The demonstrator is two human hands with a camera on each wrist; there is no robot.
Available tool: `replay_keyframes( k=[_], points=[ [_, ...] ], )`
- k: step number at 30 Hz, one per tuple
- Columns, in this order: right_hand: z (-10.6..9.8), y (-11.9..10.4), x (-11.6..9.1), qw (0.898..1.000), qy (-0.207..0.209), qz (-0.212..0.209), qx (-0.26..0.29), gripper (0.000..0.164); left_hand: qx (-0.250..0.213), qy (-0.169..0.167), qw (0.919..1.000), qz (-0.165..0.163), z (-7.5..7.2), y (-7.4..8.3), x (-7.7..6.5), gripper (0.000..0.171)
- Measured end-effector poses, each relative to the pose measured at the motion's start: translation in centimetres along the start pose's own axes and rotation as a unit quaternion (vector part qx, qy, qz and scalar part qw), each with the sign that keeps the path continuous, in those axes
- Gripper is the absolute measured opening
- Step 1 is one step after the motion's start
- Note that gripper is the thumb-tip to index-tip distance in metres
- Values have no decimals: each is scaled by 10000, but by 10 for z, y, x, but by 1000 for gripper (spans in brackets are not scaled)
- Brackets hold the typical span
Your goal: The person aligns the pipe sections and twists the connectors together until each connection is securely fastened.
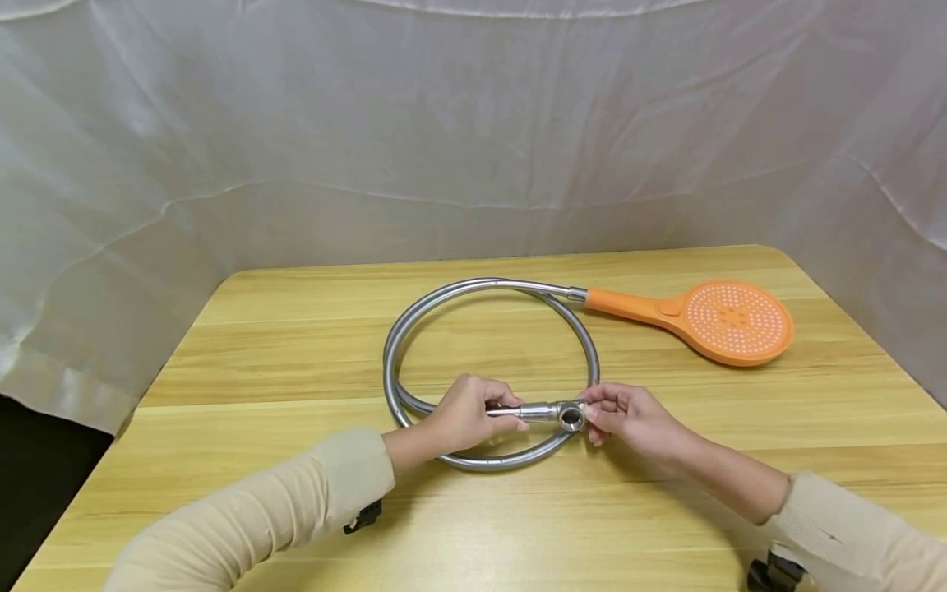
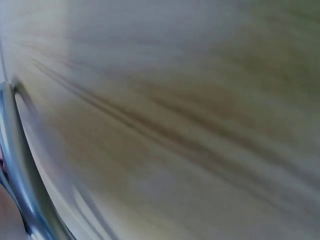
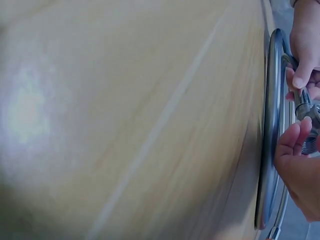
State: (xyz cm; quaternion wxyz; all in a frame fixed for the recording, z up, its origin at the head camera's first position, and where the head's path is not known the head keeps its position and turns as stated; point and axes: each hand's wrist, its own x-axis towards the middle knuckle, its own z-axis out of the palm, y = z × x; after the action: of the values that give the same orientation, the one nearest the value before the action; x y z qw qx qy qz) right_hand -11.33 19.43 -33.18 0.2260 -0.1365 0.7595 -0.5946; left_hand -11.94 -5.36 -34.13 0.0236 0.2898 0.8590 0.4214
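My left hand (image 1: 469, 411) grips the end of a grey metal shower hose (image 1: 394, 362), thumb and fingers round its shiny end sleeve (image 1: 534, 412). Fitted against that sleeve is a chrome connector (image 1: 562, 416) with a round threaded opening facing the head camera. On the connector's other side, my right hand (image 1: 629, 418) pinches it between thumb and fingertips. The right wrist view shows both hands meeting at the connector (image 3: 303, 111), with a threaded end by the right fingers. In the left wrist view only a curve of hose (image 2: 25, 175) and a sliver of hand appear.
The hose lies coiled on the wooden table (image 1: 259, 353), passing beneath both hands. Its far end joins an orange shower head (image 1: 740, 322), lying face up at the back right. Pale curtain (image 1: 473, 123) hangs behind and along the sides.
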Motion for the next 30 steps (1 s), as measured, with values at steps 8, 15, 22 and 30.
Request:
replay_keyframes(
  k=[8,15,22,30],
  points=[
    [-5,2,6,9983,-310,-414,-283,31,-350,-341,9984,-287,-3,2,1,18],
    [-14,6,14,9917,-327,-875,-879,28,-207,-446,9986,-204,-4,-2,4,17],
    [-16,7,20,9885,-269,-927,-1167,27,30,-411,9989,-208,-1,-4,6,15],
    [-17,8,22,9879,-252,-832,-1281,27,96,-406,9991,-123,1,-5,8,15]
  ],
)
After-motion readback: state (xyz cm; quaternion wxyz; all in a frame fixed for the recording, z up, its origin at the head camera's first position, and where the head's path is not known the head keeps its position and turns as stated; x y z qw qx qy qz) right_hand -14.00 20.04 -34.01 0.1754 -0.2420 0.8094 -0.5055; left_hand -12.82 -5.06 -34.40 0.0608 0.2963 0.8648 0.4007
